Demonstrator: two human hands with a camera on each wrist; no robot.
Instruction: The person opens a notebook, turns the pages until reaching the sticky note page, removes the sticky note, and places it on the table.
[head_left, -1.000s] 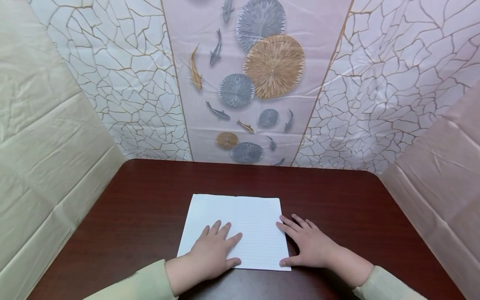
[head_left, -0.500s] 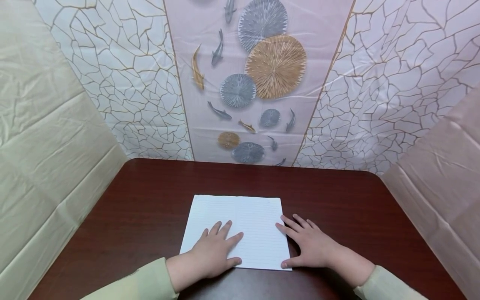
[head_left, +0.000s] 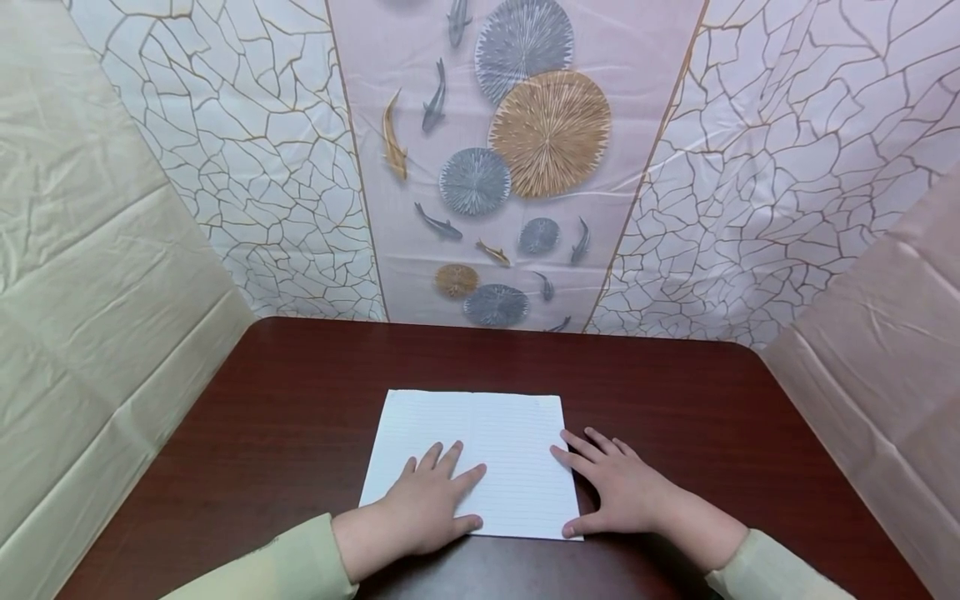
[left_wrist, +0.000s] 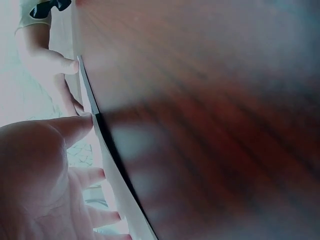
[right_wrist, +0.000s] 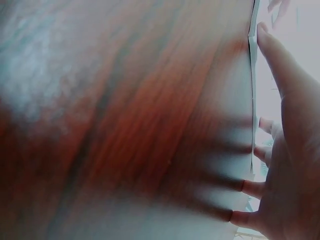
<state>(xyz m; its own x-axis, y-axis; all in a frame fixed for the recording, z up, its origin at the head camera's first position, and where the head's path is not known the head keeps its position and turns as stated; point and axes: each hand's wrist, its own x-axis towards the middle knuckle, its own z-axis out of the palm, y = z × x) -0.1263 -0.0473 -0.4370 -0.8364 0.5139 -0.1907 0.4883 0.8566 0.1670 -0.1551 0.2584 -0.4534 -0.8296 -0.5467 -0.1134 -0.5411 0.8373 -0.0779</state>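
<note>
An open notebook (head_left: 517, 467) with ruled white pages lies flat on the dark brown table. My left hand (head_left: 423, 508) rests with spread fingers on its left page, the thumb and index finger reaching toward the middle fold. At the right edge, my right hand (head_left: 626, 496) touches the page with its thumb and index fingertip, while other fingers extend past the edge over the table. In the left wrist view the notebook's edge (left_wrist: 122, 187) shows thin and side-on under the left hand (left_wrist: 35, 175). The right wrist view shows the right hand (right_wrist: 295, 165) with its fingertips down.
The reddish-brown table (head_left: 300, 433) has a glossy top with rounded far corners. Behind it hangs a patterned cloth (head_left: 480, 167) with fish and round motifs. Pale cloth panels (head_left: 112, 333) stand along both sides.
Both hands stay in place on the notebook. The notebook's left edge has shifted very slightly to the right, and the head view has moved a little.
</note>
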